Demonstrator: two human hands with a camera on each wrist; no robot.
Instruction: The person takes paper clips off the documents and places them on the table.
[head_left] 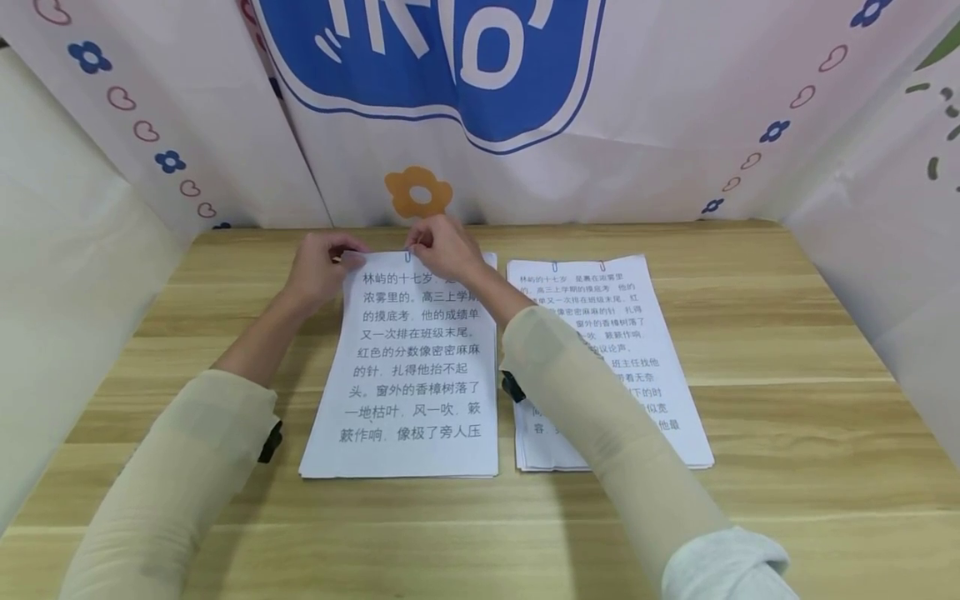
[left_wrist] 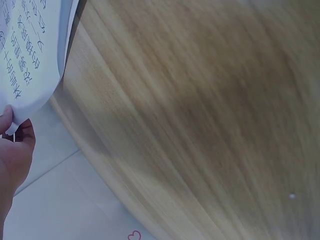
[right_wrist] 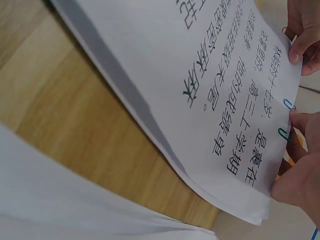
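A stack of printed paper [head_left: 420,367] lies on the table at the left, its top edge slightly lifted. My left hand [head_left: 318,262] pinches its top left corner, the thumb on the front face in the right wrist view. A blue paper clip [right_wrist: 288,104] sits on the top edge between the two hands. Beside it a green paper clip [right_wrist: 283,133] is on the same edge, with curled fingers of my right hand [right_wrist: 302,165] around it. The head view hides the green clip behind the right hand.
A second stack of printed paper [head_left: 615,367] lies to the right, partly under my right forearm, with a blue clip [head_left: 555,267] and a red clip [head_left: 602,266] on its top edge. A printed cloth [head_left: 600,183] hangs behind the wooden table [head_left: 360,542].
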